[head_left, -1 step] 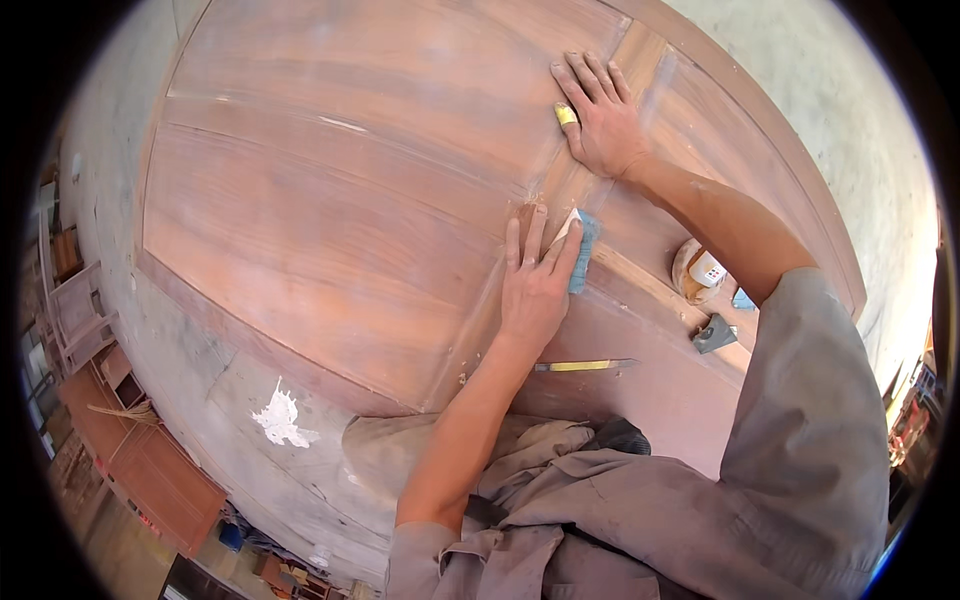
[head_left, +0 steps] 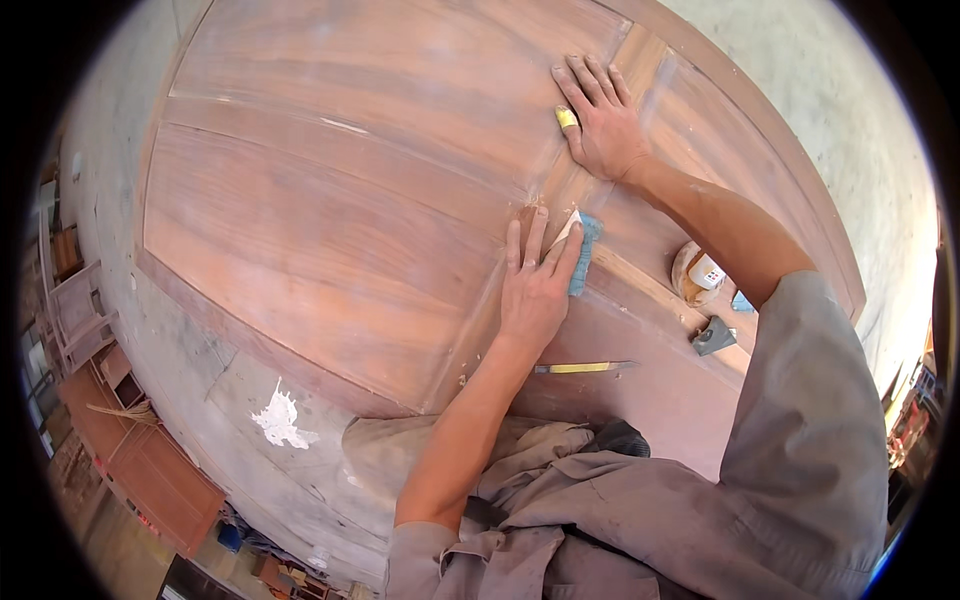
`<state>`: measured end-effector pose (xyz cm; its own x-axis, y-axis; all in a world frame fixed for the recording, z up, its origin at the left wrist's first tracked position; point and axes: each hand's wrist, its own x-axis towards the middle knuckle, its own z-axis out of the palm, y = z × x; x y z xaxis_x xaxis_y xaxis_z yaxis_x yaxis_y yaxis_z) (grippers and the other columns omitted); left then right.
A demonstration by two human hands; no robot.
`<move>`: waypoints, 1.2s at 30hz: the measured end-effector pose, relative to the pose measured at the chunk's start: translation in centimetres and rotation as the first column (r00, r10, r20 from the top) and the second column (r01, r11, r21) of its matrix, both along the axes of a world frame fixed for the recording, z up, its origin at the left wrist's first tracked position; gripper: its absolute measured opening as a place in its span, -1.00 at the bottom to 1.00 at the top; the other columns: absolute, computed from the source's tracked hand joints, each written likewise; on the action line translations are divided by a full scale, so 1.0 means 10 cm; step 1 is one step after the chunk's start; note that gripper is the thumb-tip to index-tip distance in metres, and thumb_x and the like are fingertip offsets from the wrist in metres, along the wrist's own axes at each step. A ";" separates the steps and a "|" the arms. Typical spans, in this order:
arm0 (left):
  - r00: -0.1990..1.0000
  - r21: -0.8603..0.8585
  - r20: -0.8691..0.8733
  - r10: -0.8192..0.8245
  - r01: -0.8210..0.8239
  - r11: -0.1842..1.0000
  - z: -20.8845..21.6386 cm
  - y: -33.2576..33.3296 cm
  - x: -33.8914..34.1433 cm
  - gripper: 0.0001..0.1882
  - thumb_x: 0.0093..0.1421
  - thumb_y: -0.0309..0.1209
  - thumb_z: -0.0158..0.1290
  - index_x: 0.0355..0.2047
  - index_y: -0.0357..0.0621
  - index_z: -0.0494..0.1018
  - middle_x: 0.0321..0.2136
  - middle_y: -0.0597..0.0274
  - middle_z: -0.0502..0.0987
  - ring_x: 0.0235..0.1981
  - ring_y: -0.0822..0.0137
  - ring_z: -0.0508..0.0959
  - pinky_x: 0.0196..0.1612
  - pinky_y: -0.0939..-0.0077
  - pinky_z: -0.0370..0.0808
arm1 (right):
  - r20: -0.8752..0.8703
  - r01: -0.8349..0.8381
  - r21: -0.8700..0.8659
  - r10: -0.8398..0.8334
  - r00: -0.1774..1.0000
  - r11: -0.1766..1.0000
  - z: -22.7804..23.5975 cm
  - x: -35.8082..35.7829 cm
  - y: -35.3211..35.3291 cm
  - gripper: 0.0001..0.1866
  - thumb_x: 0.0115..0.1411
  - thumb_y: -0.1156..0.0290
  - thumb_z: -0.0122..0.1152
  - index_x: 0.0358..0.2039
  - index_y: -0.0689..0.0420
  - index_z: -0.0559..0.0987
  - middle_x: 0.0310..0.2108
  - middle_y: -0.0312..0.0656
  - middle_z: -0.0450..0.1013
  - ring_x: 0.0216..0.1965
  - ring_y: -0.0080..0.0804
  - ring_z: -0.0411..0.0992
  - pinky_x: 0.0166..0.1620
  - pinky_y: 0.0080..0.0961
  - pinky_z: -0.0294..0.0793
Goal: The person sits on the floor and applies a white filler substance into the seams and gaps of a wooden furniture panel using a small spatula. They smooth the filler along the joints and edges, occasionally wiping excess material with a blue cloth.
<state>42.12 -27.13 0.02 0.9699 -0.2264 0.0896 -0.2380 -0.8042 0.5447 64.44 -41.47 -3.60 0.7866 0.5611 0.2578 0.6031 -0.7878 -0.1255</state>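
A reddish-brown wooden door panel point(head_left: 320, 220) with raised mouldings lies in front of me. My left hand point(head_left: 535, 295) rests on it near a lengthwise joint, fingers stretched forward. A folded piece of blue sandpaper point(head_left: 586, 255) with a pale back is tucked at its thumb side, partly hidden by the fingers. My right hand point(head_left: 607, 130) lies flat farther up on the crossing rail, fingers spread, with yellow tape around the thumb. Wood dust and small shavings lie close to the left fingertips.
On the panel near my right forearm are a jar of brown stuff point(head_left: 690, 270), a folded grey-blue piece point(head_left: 714, 337) and a blue scrap point(head_left: 742, 301). A slim yellow tool with a dark tip point(head_left: 585, 367) lies nearer me. Wooden furniture point(head_left: 150, 460) stands far left.
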 end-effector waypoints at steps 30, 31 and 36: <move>0.994 -0.014 -0.072 0.080 -0.082 0.997 -0.01 0.04 -0.55 -0.25 0.18 -0.67 0.08 0.44 -0.16 0.34 0.12 0.04 0.65 0.54 -0.13 0.16 0.52 -0.41 -0.03 | -0.009 0.010 -0.042 -0.010 1.000 0.999 0.03 -0.02 -0.05 -0.33 0.42 0.17 0.06 0.49 0.07 0.28 0.52 0.00 0.16 0.56 0.04 0.05 0.58 0.08 -0.07; 0.995 -0.024 -0.065 0.073 -0.074 0.997 -0.07 0.04 -0.49 -0.24 0.18 -0.67 0.07 0.44 -0.16 0.34 0.13 0.04 0.65 0.54 -0.13 0.16 0.52 -0.41 -0.04 | 0.000 0.011 -0.030 -0.011 1.000 0.999 0.03 0.03 -0.04 -0.33 0.42 0.17 0.06 0.49 0.07 0.27 0.53 0.01 0.15 0.56 0.04 0.04 0.58 0.08 -0.07; 0.997 -0.027 -0.081 -0.013 0.011 1.000 0.03 0.04 -0.13 -0.23 0.17 -0.67 0.07 0.45 -0.16 0.32 0.17 0.05 0.62 0.54 -0.13 0.16 0.52 -0.43 -0.05 | -0.011 0.004 -0.028 -0.004 1.000 1.000 0.00 -0.03 -0.03 -0.34 0.43 0.16 0.04 0.49 0.07 0.29 0.53 0.01 0.16 0.56 0.05 0.04 0.58 0.08 -0.08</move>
